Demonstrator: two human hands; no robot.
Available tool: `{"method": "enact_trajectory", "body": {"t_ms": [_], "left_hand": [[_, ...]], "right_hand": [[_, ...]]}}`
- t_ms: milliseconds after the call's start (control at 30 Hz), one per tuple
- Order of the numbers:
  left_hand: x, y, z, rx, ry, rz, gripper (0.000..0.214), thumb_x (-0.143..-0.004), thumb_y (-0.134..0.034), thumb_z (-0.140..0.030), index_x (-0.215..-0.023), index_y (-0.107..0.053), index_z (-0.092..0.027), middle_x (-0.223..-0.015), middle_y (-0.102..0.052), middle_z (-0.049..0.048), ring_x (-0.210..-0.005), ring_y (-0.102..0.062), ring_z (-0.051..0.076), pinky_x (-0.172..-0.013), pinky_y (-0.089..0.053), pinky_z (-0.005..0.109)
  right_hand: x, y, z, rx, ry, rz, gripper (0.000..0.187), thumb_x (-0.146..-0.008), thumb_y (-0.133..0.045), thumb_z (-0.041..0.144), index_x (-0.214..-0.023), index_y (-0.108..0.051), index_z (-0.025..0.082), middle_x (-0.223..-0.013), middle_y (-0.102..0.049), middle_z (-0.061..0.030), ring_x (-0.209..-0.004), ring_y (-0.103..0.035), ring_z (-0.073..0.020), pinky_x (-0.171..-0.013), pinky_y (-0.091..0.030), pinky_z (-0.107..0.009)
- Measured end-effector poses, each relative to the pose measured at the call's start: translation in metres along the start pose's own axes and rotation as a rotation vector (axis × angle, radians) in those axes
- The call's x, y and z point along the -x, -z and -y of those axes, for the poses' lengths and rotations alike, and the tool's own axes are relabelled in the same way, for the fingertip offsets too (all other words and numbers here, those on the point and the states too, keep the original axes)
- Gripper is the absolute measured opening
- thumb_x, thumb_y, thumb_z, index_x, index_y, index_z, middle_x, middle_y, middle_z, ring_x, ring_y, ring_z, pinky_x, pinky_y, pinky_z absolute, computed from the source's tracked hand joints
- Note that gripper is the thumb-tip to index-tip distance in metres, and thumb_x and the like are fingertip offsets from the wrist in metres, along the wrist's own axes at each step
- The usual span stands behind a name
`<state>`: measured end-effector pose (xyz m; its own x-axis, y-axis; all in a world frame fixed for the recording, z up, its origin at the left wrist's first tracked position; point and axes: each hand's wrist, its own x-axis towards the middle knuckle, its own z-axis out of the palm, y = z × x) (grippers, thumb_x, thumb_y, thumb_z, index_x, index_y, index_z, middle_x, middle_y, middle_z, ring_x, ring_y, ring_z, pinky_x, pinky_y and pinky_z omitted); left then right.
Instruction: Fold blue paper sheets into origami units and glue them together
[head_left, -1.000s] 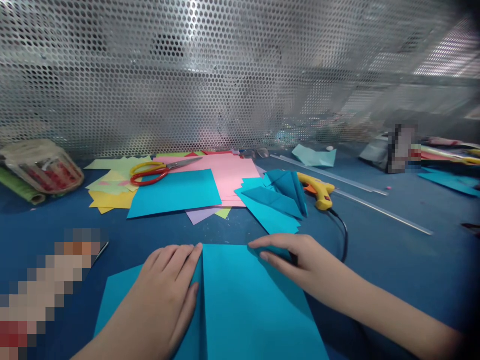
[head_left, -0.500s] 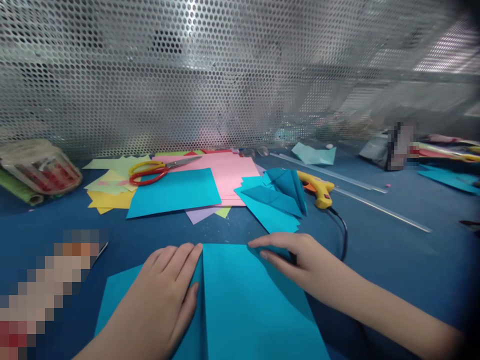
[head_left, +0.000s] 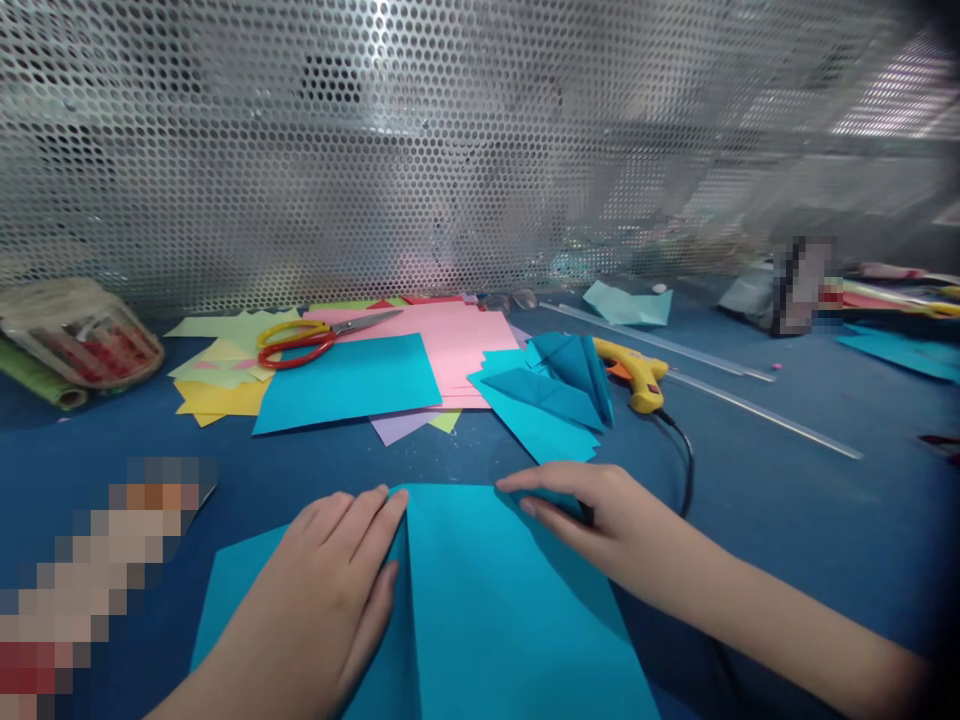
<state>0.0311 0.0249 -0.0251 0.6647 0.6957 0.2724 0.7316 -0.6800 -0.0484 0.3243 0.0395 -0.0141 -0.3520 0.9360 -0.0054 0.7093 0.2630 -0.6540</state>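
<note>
Lighting moderately bright and even; hard glare on the perforated metal screen (head_left: 386, 40) at top centre — source appears overhead. Shadows on the blue table (head_left: 787, 500) are soft and faint. Right-hand corners vignette to black, edges bow and smear — near field sharp.

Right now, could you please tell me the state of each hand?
Left hand: open, pressed flat on the turquoise paper.
Right hand: open, fingertips on its far corner.

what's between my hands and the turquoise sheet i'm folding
Nothing visible: both hands touch it. The left hand lies flat on the folded left flap of the turquoise sheet, and the right hand rests on its far right corner. The glue gun cable runs past the right hand, off the sheet.
</note>
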Motion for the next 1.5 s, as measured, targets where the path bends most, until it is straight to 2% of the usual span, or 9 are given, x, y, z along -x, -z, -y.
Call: {"method": "enact_trajectory", "body": {"t_ms": [267, 633, 833, 1033, 1133, 1267, 1367, 1500], "left_hand": [[0.002, 0.0, -0.001, 0.041, -0.001, 0.021, 0.043, -0.105, -0.037, -0.032, -0.141, -0.06, -0.025, -0.134, -0.07, 0.0062, -0.116, -0.069, 0.027, -0.095, -0.06, 0.043], [-0.004, 0.007, -0.008, -0.031, -0.087, 0.015, 0.047, -0.105, -0.029, -0.025, -0.129, -0.069, -0.017, -0.129, -0.072, 0.0095, -0.11, -0.073, 0.027, -0.09, -0.063, 0.041], [0.002, 0.007, -0.011, -0.077, -0.112, 0.02, 0.046, -0.103, -0.035, -0.03, -0.135, -0.064, -0.014, -0.138, -0.065, 0.0123, -0.115, -0.071, 0.029, -0.088, -0.065, 0.04], [0.014, -0.003, -0.012, -0.042, -0.07, -0.022, 0.047, -0.102, -0.04, -0.028, -0.146, -0.055, -0.021, -0.148, -0.058, 0.0094, -0.127, -0.064, 0.029, -0.097, -0.06, 0.037], [0.015, -0.004, -0.013, -0.036, -0.067, -0.029, 0.049, -0.102, -0.041, -0.028, -0.15, -0.05, -0.021, -0.149, -0.056, 0.0096, -0.129, -0.062, 0.028, -0.097, -0.06, 0.036], [0.013, 0.001, -0.014, -0.048, -0.072, -0.002, 0.05, -0.102, -0.039, -0.025, -0.151, -0.049, -0.021, -0.148, -0.056, 0.0111, -0.129, -0.062, 0.03, -0.094, -0.061, 0.039], [0.012, -0.001, -0.013, 0.017, -0.057, 0.048, 0.05, -0.102, -0.04, -0.025, -0.151, -0.048, -0.025, -0.15, -0.053, 0.0095, -0.131, -0.06, 0.031, -0.096, -0.06, 0.041], [0.014, -0.008, -0.012, 0.095, -0.015, -0.01, 0.053, -0.101, -0.038, -0.023, -0.153, -0.045, -0.029, -0.153, -0.05, 0.0079, -0.133, -0.057, 0.031, -0.1, -0.057, 0.044]], "right_hand": [[0.002, 0.004, 0.001, 0.025, -0.027, 0.019, 0.038, -0.098, -0.046, 0.037, -0.121, -0.076, 0.029, -0.119, -0.077, -0.0059, -0.101, -0.073, -0.0266, -0.089, -0.061, -0.04], [0.003, 0.005, -0.003, 0.019, -0.007, 0.014, 0.037, -0.098, -0.047, 0.035, -0.119, -0.077, 0.028, -0.118, -0.077, -0.0064, -0.101, -0.074, -0.0254, -0.087, -0.062, -0.038], [0.003, 0.006, -0.002, 0.023, -0.02, 0.031, 0.038, -0.098, -0.047, 0.037, -0.121, -0.076, 0.028, -0.119, -0.076, -0.0058, -0.101, -0.073, -0.0258, -0.088, -0.061, -0.039], [0.004, 0.006, -0.004, 0.028, -0.015, 0.027, 0.037, -0.099, -0.047, 0.036, -0.12, -0.076, 0.028, -0.121, -0.076, -0.0062, -0.104, -0.073, -0.0269, -0.089, -0.061, -0.04], [0.005, 0.006, -0.004, 0.035, -0.017, 0.028, 0.036, -0.099, -0.048, 0.036, -0.121, -0.076, 0.029, -0.121, -0.076, -0.0061, -0.105, -0.073, -0.0269, -0.088, -0.061, -0.039], [0.005, 0.008, -0.003, 0.045, -0.016, 0.028, 0.037, -0.098, -0.047, 0.035, -0.12, -0.076, 0.029, -0.119, -0.077, -0.0053, -0.101, -0.074, -0.026, -0.087, -0.061, -0.039], [0.005, 0.009, -0.003, 0.061, -0.031, 0.029, 0.037, -0.098, -0.047, 0.037, -0.12, -0.076, 0.029, -0.119, -0.077, -0.0051, -0.095, -0.074, -0.0256, -0.085, -0.061, -0.04], [0.005, 0.01, -0.003, 0.065, -0.053, 0.022, 0.037, -0.098, -0.048, 0.039, -0.12, -0.076, 0.03, -0.12, -0.076, -0.0046, -0.095, -0.074, -0.0268, -0.077, -0.062, -0.037]]}}
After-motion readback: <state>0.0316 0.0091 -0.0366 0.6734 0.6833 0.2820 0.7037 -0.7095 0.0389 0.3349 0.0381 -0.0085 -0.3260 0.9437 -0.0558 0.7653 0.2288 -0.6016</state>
